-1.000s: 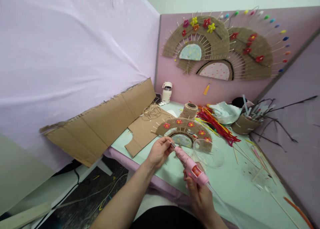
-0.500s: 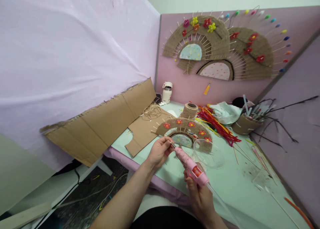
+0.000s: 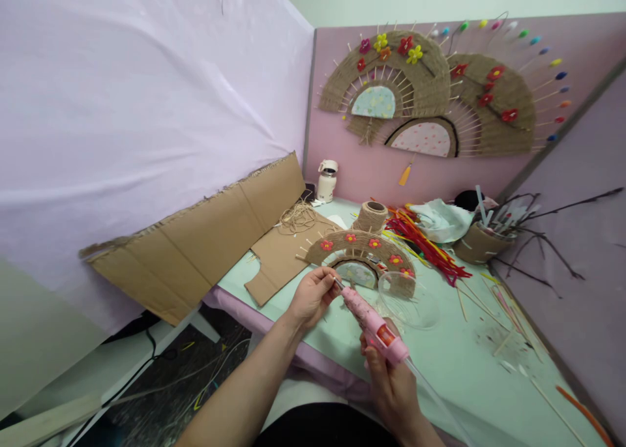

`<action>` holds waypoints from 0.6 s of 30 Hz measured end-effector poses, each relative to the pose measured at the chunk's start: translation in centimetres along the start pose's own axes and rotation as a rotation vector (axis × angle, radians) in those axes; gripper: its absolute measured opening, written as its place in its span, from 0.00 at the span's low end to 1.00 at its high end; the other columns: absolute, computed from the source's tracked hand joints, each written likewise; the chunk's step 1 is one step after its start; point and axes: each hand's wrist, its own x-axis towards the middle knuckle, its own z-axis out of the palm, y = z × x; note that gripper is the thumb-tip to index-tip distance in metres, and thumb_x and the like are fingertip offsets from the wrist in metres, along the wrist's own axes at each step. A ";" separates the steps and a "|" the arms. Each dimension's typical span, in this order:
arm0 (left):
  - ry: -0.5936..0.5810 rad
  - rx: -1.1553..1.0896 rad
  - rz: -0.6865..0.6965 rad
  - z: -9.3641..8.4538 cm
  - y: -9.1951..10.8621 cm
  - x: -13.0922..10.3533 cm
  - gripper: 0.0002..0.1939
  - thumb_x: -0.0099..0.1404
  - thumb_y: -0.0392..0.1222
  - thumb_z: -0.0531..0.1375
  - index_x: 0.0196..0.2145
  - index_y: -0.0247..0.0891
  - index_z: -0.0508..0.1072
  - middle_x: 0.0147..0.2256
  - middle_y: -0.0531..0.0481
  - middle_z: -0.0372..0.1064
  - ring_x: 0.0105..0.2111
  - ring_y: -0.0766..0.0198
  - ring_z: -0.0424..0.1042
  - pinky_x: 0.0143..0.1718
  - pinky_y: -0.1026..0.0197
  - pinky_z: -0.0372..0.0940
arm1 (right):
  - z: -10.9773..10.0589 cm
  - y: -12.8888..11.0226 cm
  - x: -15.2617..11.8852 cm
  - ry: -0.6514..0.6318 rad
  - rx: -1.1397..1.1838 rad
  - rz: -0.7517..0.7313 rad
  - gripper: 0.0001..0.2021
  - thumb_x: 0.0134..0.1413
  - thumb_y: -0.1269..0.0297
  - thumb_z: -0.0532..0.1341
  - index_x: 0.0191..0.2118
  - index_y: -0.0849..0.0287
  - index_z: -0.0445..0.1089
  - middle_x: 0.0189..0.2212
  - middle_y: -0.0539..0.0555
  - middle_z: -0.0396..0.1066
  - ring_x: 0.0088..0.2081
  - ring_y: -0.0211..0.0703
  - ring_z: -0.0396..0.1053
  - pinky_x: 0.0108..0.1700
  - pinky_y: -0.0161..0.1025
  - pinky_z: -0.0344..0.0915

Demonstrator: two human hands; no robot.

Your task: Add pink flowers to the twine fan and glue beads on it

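My right hand [image 3: 388, 369] is wrapped round the handle of a pink hot glue gun [image 3: 364, 317], with a clear glue stick [image 3: 433, 388] sticking out of its back. The gun's metal nozzle meets the fingertips of my left hand [image 3: 313, 297]. Those fingers are pinched together; whatever small thing they hold is too small to make out. Just beyond both hands lies a twine-wrapped fan [image 3: 362, 240] with red flowers along its arc. A clear plastic lid or dish [image 3: 423, 310] overlaps its right end.
Cardboard pieces [image 3: 274, 271] and loose twine [image 3: 298, 217] lie at the left, near a tall cardboard strip [image 3: 195, 238]. A twine spool [image 3: 370, 217], red pipe cleaners [image 3: 430, 248], a holder of glue sticks [image 3: 482, 242] and twigs [image 3: 542, 238] stand behind. Finished fans [image 3: 391, 69] hang on the wall.
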 end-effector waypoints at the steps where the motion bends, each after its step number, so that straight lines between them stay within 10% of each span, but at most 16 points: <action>1: 0.001 0.001 0.000 0.0 0.0 0.0 0.19 0.45 0.48 0.72 0.25 0.31 0.73 0.24 0.52 0.66 0.23 0.73 0.61 0.27 0.68 0.58 | 0.0 0.0 0.0 0.000 0.001 0.000 0.20 0.58 0.44 0.53 0.34 0.58 0.66 0.25 0.53 0.66 0.26 0.42 0.64 0.27 0.37 0.62; 18: -0.001 0.004 -0.005 0.0 0.0 0.0 0.19 0.44 0.49 0.73 0.25 0.31 0.73 0.23 0.52 0.66 0.22 0.74 0.61 0.27 0.69 0.58 | 0.0 0.2 -0.1 -0.010 -0.001 -0.010 0.19 0.59 0.46 0.53 0.34 0.57 0.66 0.26 0.53 0.66 0.27 0.42 0.64 0.27 0.37 0.62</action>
